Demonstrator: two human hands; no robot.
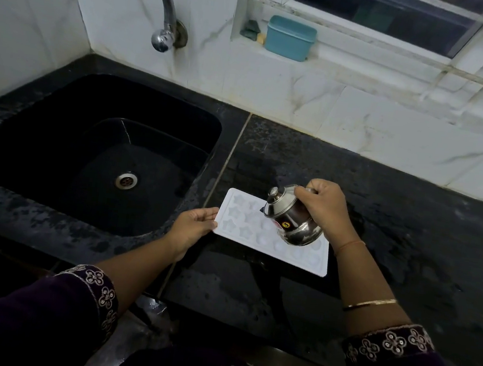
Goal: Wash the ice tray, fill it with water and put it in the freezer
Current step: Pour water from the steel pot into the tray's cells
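A white ice tray [246,237] with star and round moulds lies flat on the black counter, just right of the sink. My left hand [191,226] holds its left edge, thumb on top. My right hand [320,208] grips the handle of a small steel kettle [289,217] with a lid, tilted to the left over the tray's middle. The kettle hides part of the tray. I cannot see a stream of water.
A black sink [93,148] with a steel drain sits at the left, under a chrome tap [152,1] on the tiled wall. A teal box [289,39] stands on the window sill. The wet black counter [409,232] stretches to the right.
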